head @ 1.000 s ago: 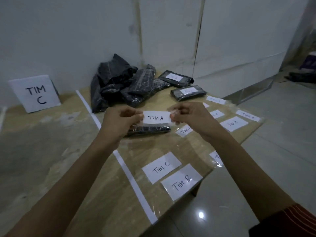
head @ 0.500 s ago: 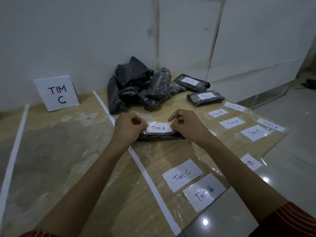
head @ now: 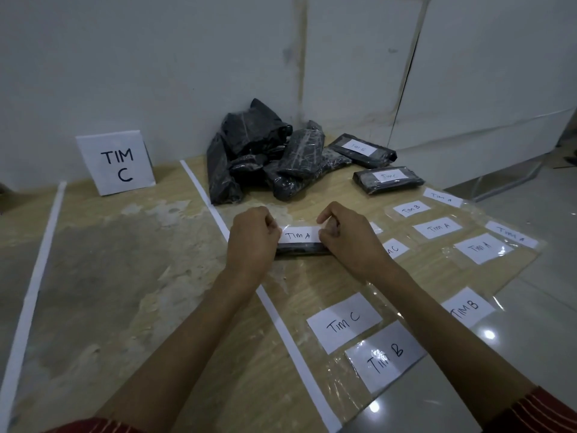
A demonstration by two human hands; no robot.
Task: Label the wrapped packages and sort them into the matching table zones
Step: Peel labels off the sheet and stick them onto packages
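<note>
A flat black wrapped package [head: 301,249] lies on the wooden table [head: 156,276] just right of a white tape line [head: 215,210]. A white "TIM A" label [head: 299,235] sits on top of it. My left hand [head: 253,239] pinches the label's left end and my right hand [head: 346,235] pinches its right end, both with curled fingers resting on the package. Behind lies a heap of unlabelled black packages [head: 268,160]. Two labelled packages [head: 363,150] [head: 388,179] lie at the back right.
Loose "TIM A", "TIM B" and "TIM C" labels [head: 343,321] on clear film cover the table's right part. A standing "TIM C" sign [head: 116,162] leans on the wall at the back left. A second tape line [head: 37,270] runs at the far left.
Both hands have lowered the "TIM A" label from mid-air onto the black package and now hold its ends down there. The camera has shifted slightly left.
</note>
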